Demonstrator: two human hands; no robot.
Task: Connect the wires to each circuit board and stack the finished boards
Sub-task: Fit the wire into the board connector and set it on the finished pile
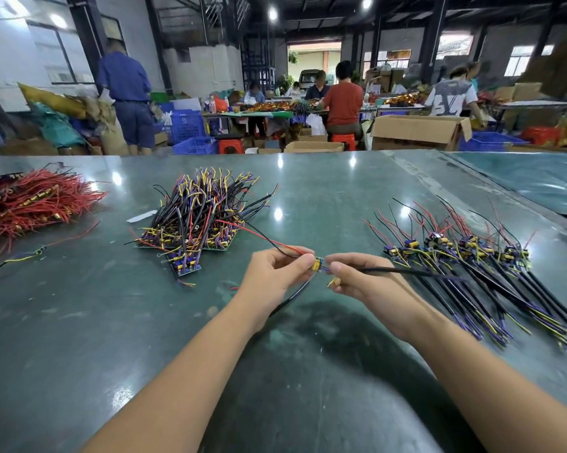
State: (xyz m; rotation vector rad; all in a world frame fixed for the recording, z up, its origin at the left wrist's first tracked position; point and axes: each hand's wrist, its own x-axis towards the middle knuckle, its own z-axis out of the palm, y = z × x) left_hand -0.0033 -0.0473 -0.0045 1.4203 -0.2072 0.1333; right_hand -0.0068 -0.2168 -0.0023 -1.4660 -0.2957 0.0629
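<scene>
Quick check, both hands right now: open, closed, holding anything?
Left hand: closed, pinching the small board with its red and black leads.
Right hand: closed, pinching the black cable at the board.

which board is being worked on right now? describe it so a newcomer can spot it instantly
Start at the green table and follow the two bare forearms to where the hands meet at its middle. The small board is pinched between the left hand and the right hand, between the stacked pile and the laid-out row. It alone is in the hands rather than lying on the table.
</scene>
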